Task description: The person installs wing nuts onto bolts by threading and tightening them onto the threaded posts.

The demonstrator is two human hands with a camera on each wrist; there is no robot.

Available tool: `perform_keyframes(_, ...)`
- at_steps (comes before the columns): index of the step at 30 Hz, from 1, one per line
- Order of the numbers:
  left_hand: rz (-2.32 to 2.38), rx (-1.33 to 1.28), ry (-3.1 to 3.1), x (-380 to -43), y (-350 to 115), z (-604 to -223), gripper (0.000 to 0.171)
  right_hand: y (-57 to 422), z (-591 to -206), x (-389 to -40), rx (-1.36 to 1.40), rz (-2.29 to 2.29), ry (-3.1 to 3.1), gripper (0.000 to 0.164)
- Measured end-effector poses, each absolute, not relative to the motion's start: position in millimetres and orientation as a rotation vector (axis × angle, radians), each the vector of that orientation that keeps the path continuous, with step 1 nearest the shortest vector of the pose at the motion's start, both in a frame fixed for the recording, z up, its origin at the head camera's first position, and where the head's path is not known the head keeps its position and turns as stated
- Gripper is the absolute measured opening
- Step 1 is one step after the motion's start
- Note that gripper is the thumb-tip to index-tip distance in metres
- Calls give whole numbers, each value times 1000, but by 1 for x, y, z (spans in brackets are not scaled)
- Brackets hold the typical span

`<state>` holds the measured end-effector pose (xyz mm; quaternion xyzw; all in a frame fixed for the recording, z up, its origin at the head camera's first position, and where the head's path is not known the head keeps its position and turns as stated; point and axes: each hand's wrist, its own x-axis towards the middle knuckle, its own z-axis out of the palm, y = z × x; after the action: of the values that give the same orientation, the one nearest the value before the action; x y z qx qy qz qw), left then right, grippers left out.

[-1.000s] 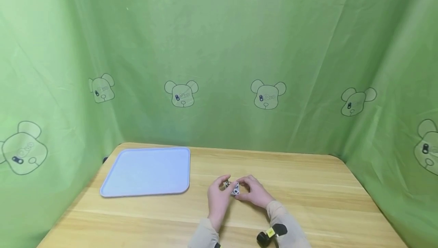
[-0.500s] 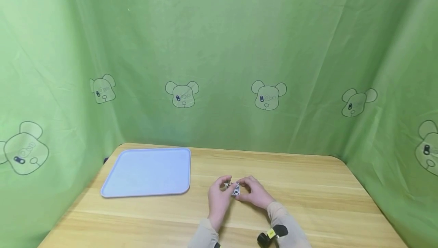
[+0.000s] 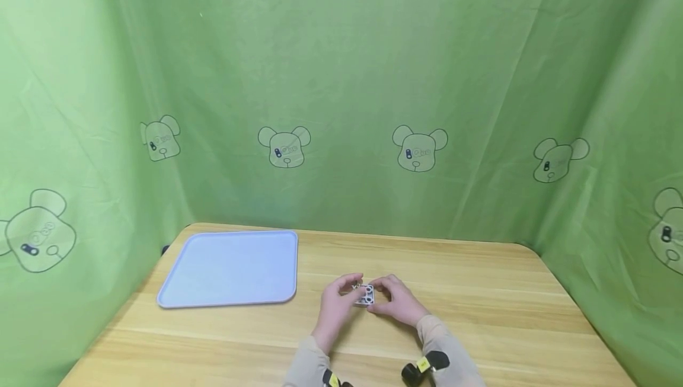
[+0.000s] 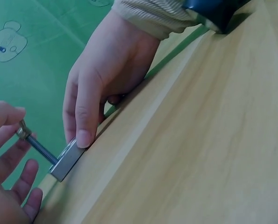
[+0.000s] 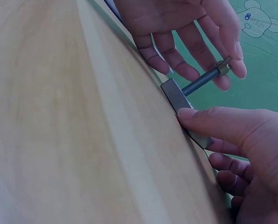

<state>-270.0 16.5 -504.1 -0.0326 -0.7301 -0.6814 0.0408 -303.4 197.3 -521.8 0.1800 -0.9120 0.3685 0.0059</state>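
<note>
My left hand [image 3: 332, 309] pinches a brass-coloured wing nut [image 5: 223, 66] at the top of a threaded bolt [image 5: 202, 82] between thumb and forefinger. Its other fingers hang spread beside the bolt. The bolt stands up from a flat metal block [image 4: 69, 161] near its left end. In the head view, pale rings show on the top of the block. My right hand [image 3: 399, 302] grips the block's other end, its thumb along the near side in the right wrist view. The block sits low on the wooden table, both hands close around it.
A light blue tray [image 3: 229, 268] lies on the wooden table [image 3: 480, 292] to the left of the hands. A green curtain [image 3: 352, 67] with bear prints surrounds the table at the back and both sides. A small black camera [image 3: 412, 373] is strapped to the right sleeve.
My left wrist and forearm have swung to the left and its wrist camera has come into view, while its fingers stay at the bolt. The right hand holds the block much as before.
</note>
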Motion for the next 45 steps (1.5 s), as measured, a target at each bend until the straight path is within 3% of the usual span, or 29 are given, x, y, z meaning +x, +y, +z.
perform_keyframes(23,-2204,-208,-2236,-278,14,-513,34,197,-521,-302,518,1174,-2877,55)
perform_keyframes(45,-2197,-147,-2257,-275,11,-507,28,196,-520,-303,514,1160,-2880,55)
